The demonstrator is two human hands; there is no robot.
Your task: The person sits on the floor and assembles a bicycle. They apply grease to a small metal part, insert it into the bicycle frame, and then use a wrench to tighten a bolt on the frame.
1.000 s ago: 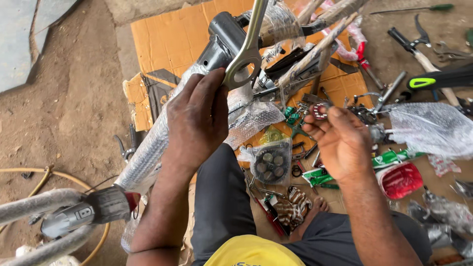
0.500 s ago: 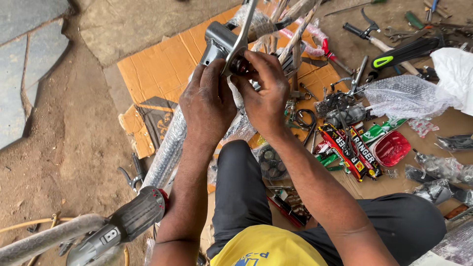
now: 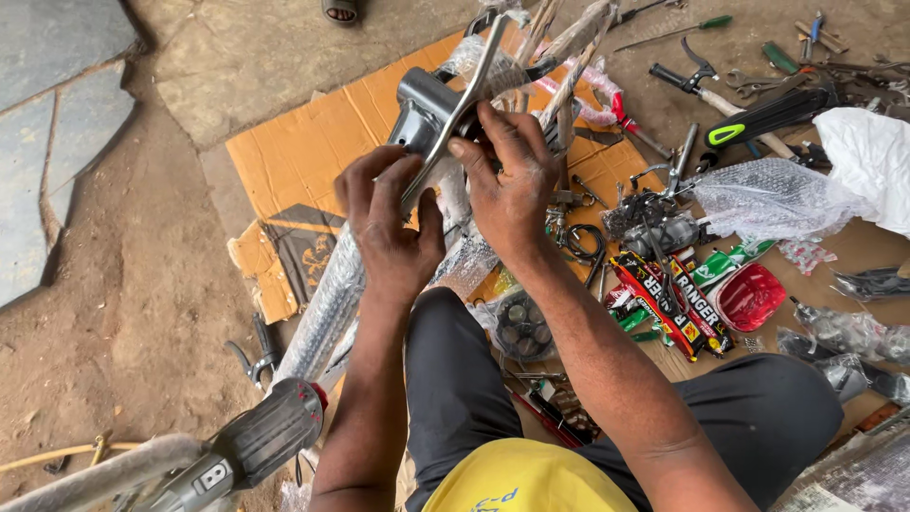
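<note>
Dirt ground, flattened orange cardboard sheet [image 3: 313,142] laid over it as a work mat. Person sits over it, dark trousers, yellow shirt edge at bottom of view.

Left hand [image 3: 389,232] closed around the lower shank of a silver wrench [image 3: 455,114], thumb and fingers wrapped. Wrench runs diagonally up-right, its middle lying across a dark grey metal bracket [image 3: 427,104] on the bubble-wrapped bicycle frame [image 3: 327,313]. Right hand [image 3: 512,185] sits just right of the bracket, fingers curled onto the wrench and bracket junction; what it pinches there, cannot tell.

Frame tube runs from bracket down-left toward a black handlebar grip [image 3: 261,441] with red end ring, near bottom left.

Around:
- pliers [image 3: 256,356] on dirt, just left of the wrapped tube
- red plastic reflector [image 3: 749,296] right of the forearm
- black tool with green-marked handle [image 3: 768,118] upper right
- hammer [image 3: 706,85] beside it
- green-handled screwdriver [image 3: 678,31] near top edge
- white plastic bag [image 3: 872,161] far right
- clear packet of small round parts [image 3: 521,327] by the knee
</note>
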